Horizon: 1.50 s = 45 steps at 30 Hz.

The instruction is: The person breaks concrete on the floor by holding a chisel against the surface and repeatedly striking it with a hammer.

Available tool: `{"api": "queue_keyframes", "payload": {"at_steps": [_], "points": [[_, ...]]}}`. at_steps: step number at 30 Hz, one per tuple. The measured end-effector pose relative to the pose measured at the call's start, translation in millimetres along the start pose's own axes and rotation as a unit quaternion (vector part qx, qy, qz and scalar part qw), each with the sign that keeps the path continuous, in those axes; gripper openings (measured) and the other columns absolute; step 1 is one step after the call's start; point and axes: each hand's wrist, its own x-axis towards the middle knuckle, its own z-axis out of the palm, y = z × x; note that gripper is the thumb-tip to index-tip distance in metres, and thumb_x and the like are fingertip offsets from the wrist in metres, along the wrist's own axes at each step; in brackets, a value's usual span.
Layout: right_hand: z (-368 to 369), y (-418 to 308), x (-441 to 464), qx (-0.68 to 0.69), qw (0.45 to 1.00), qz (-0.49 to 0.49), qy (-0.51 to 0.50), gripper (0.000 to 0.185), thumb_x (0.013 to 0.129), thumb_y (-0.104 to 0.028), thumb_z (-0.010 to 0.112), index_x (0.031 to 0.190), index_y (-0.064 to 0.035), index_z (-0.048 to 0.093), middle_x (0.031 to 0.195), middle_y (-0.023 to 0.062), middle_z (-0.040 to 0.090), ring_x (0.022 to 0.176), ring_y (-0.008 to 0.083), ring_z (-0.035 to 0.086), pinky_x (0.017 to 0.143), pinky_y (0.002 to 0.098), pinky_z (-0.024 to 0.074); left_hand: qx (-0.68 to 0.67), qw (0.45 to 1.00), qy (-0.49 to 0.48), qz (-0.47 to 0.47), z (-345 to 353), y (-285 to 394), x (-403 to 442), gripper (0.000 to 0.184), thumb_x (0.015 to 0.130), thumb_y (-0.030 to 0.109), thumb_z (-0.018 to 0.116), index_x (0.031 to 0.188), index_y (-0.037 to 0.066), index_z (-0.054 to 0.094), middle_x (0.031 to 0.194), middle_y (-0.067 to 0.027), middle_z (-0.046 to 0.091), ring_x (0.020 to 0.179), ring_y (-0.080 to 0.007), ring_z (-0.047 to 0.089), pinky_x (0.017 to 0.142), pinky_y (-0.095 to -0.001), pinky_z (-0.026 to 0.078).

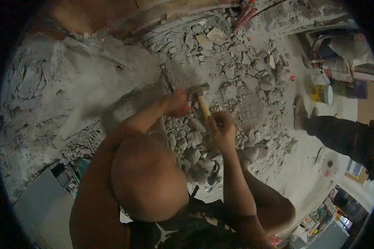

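My right hand [223, 129] is closed round the yellow wooden handle of a hammer [204, 107]. The hammer's dusty metal head [198, 89] is beside my left hand [178, 103], which is closed in a fist. From that fist a thin dark metal chisel [168, 81] points up and to the left, towards the dusty broken wall base. My fingers hide its other end. Grey rubble [237, 87] lies around and beneath both hands.
Larger broken pieces [216, 36] lie at the top. At the right, another person's dark-trousered leg [340, 135] stands near a yellow bucket [321, 94]. A grey box [43, 207] is at lower left. My knees [147, 178] are close below my hands.
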Motion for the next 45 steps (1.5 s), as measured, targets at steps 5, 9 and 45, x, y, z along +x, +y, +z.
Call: {"api": "queue_keyframes", "payload": {"at_steps": [5,9,45], "points": [[31,29,-19,0.021,0.992,0.054,-0.109,0.024,0.084,-0.019,0.067,0.094,0.0007,0.058,0.085,0.0174,0.063,0.076,0.0277,0.065,0.069,0.0356,0.0508,0.036,0.990,-0.139,0.004,-37,8,-18,0.025,0.079,0.036,0.056,0.073,0.013,0.061,0.074,-0.0115,0.060,0.075,-0.0331,0.054,0.077,-0.0431,0.040],[46,29,-25,0.029,0.983,0.085,-0.159,0.019,0.086,-0.015,0.065,0.097,-0.0010,0.059,0.091,0.0083,0.063,0.081,0.0169,0.062,0.072,0.0310,0.0498,-0.338,0.940,0.005,-0.055,-98,-15,31,0.026,0.079,0.036,0.061,0.088,0.012,0.066,0.085,-0.0103,0.064,0.076,-0.0282,0.059,0.074,-0.0365,0.048],[44,24,-3,0.107,0.986,0.083,-0.099,0.024,0.087,-0.019,0.064,0.095,0.0030,0.060,0.078,0.0076,0.064,0.068,0.0122,0.058,0.064,0.0283,0.0471,-0.104,0.972,-0.070,-0.198,-29,14,-28,0.039,0.086,0.034,0.059,0.114,0.007,0.060,0.108,-0.0139,0.061,0.120,-0.0323,0.047,0.104,-0.0518,0.032]]}}
